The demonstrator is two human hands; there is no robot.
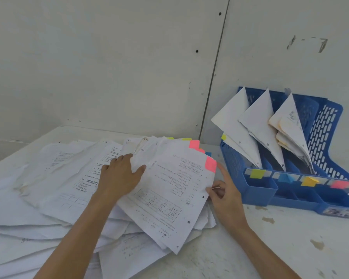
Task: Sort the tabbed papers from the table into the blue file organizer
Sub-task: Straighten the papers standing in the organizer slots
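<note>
A loose pile of white printed papers [54, 178] covers the left half of the table. On top lies a sheet with a pink tab [210, 164] at its upper right corner. My left hand [119, 176] rests flat on the pile beside that sheet, fingers spread. My right hand [224, 190] pinches the sheet's right edge between thumb and fingers, index finger pointing up toward the pink tab. More sheets with pink, yellow and blue tabs [194, 144] fan out behind. The blue file organizer [258, 190] stands at the right, with papers leaning in three slots.
The organizer's front carries yellow [257, 173], blue, orange [308, 181] and pink [339, 184] labels. Its rightmost slot [324, 137] holds no paper. A white wall stands close behind the table. Bare stained tabletop [290, 238] lies in front of the organizer.
</note>
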